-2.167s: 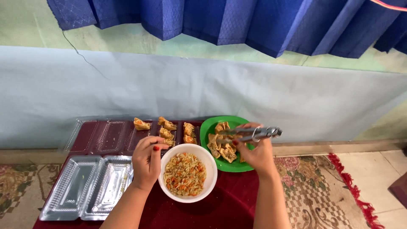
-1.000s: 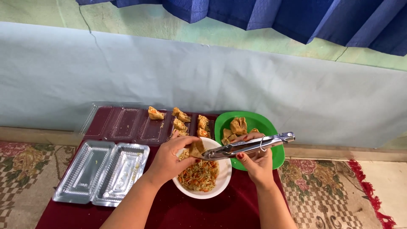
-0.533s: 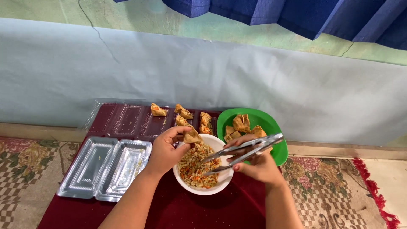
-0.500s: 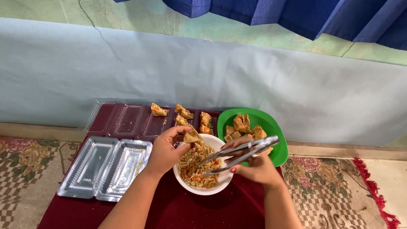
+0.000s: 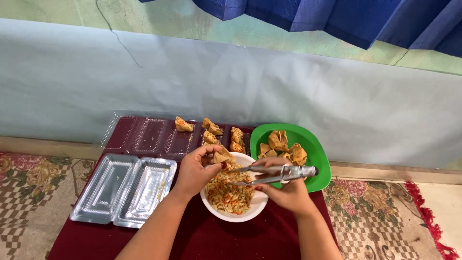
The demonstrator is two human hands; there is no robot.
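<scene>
- Left hand (image 5: 195, 168): fingers curled in, pinching a folded fried pastry pocket (image 5: 222, 156) between thumb and fingertips. Pocket is held over the far rim of the white bowl (image 5: 211, 208), open side turned toward the tongs.
- Right hand (image 5: 287, 192): closed around the hinge end of metal tongs (image 5: 274, 174). Tong arms are squeezed narrow, lying roughly level, tips pointing left and meeting the pastry pocket at the left fingertips. Whether the tips carry any filling cannot be told.
- White bowl: holds shredded vegetable filling (image 5: 228, 195), pale with orange and green flecks. Sits on the dark red cloth (image 5: 202, 238), just beside the green plate (image 5: 317, 159), directly under both hands.
- Green plate: carries a pile of similar fried pockets (image 5: 281, 144), behind the right hand.
- Clear plastic tray (image 5: 149, 137) at the far side: several pockets set in its right-hand compartments.
- Open clear clamshell container (image 5: 125, 190) lies left of the bowl, apart from the left forearm.
</scene>
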